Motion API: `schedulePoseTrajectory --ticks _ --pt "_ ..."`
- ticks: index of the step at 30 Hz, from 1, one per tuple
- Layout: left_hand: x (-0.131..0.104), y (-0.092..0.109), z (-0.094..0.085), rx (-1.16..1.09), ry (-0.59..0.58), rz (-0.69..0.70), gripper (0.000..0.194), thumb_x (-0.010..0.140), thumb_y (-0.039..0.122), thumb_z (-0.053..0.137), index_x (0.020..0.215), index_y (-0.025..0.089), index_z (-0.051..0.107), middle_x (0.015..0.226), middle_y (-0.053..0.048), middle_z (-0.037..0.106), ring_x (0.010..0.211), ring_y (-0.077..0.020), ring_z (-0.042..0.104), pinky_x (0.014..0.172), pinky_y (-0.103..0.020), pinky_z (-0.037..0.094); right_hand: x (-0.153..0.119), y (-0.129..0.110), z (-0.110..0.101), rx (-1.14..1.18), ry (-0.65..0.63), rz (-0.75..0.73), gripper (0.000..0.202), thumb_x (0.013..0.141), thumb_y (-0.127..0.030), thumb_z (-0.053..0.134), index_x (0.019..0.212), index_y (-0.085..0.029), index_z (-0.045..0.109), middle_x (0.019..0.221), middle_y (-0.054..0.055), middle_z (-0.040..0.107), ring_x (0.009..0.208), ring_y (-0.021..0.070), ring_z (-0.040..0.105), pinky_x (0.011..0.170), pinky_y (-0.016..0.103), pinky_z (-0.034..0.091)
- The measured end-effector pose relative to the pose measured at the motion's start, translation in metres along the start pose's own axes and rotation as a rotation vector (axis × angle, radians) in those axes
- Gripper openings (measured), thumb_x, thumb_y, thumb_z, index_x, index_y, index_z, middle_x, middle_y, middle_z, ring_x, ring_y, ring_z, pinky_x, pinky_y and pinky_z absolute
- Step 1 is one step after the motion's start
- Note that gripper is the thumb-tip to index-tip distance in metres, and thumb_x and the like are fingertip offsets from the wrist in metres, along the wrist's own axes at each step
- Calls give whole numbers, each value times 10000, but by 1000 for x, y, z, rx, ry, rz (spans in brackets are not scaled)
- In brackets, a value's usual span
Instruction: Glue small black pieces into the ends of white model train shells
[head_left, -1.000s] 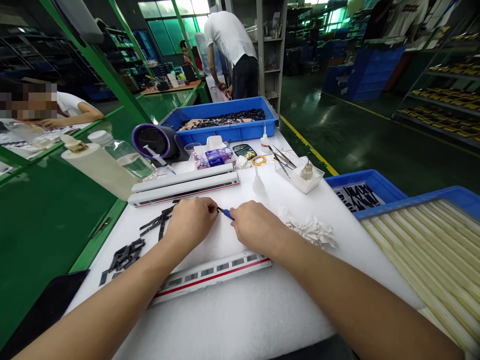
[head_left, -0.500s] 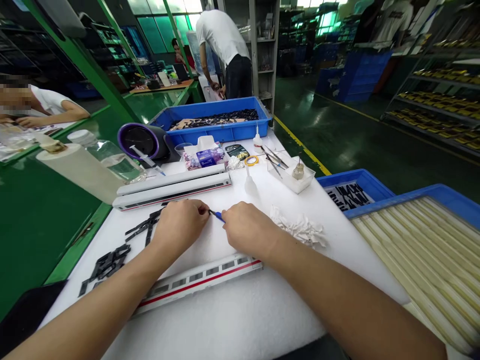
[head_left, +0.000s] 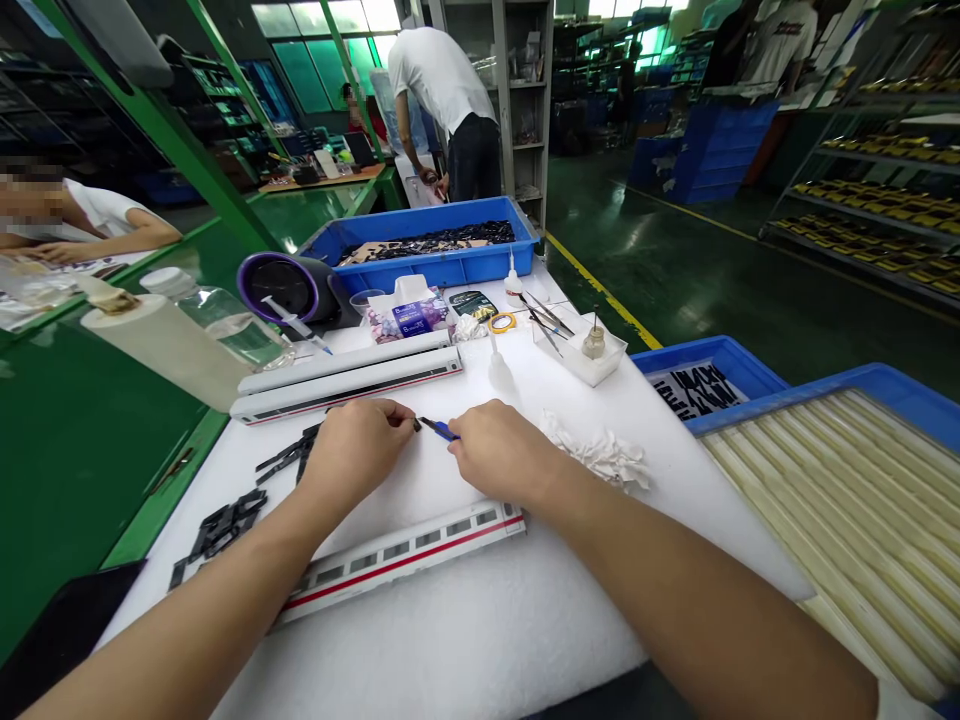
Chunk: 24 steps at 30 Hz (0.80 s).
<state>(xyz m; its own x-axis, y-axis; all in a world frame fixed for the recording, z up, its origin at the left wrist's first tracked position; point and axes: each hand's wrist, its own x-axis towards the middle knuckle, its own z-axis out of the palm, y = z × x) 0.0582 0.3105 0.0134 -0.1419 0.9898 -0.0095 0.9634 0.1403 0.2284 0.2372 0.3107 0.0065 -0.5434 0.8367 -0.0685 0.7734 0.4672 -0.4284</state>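
Note:
My left hand (head_left: 364,445) is closed in a pinch on a small black plastic piece (head_left: 417,425) above the white work surface. My right hand (head_left: 499,450) grips a blue utility knife (head_left: 442,430), its dark tip pointing left, close to the piece but with a slight gap. Below both hands lies a white model train car (head_left: 405,555) with a red stripe, partly hidden by my left forearm. To the left are loose black plastic strips (head_left: 225,525), some covered by my left hand. Two more train car bodies (head_left: 349,385) lie behind my left hand.
Crumpled tissue (head_left: 596,450) lies to the right, with a white dropper bottle (head_left: 499,370) behind. A white tray (head_left: 589,365) holds a small jar. A blue bin (head_left: 427,268) of black parts stands at the back. Other people are beyond the table.
The knife tip has moved back from the black piece, leaving a small gap. More of the piece shows at my left fingertips. The view has shifted slightly.

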Motion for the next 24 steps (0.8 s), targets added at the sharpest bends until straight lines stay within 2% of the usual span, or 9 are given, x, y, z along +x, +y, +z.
schedulePoseTrajectory --ticks 8,16,21,24 --pt "-1 4 1 45 7 -4 242 784 345 512 798 248 733 792 -31 745 734 -241 650 636 -326 441 -2 -2 0 -5 4 -30 252 915 -280 469 979 -174 688 902 115 700 848 211 662 725 294 450" --pt "-3 8 -2 56 0 -10 240 781 307 508 801 231 735 852 -38 752 789 -253 661 663 -326 455 5 -5 5 -57 -1 -68 208 889 -250 492 880 -165 682 855 109 691 761 211 651 627 288 439" --pt "-1 3 -2 5 0 5 228 790 332 516 779 251 728 796 -21 747 725 -235 657 650 -319 460 -2 -5 2 -5 44 40 206 896 -258 497 897 -161 678 878 113 693 759 209 649 612 280 431" --pt "-1 3 -5 62 3 57 226 790 301 507 807 244 725 841 -24 751 742 -235 656 660 -323 450 -6 1 -5 39 105 56 214 907 -239 482 953 -160 675 918 110 689 842 213 644 679 282 438"
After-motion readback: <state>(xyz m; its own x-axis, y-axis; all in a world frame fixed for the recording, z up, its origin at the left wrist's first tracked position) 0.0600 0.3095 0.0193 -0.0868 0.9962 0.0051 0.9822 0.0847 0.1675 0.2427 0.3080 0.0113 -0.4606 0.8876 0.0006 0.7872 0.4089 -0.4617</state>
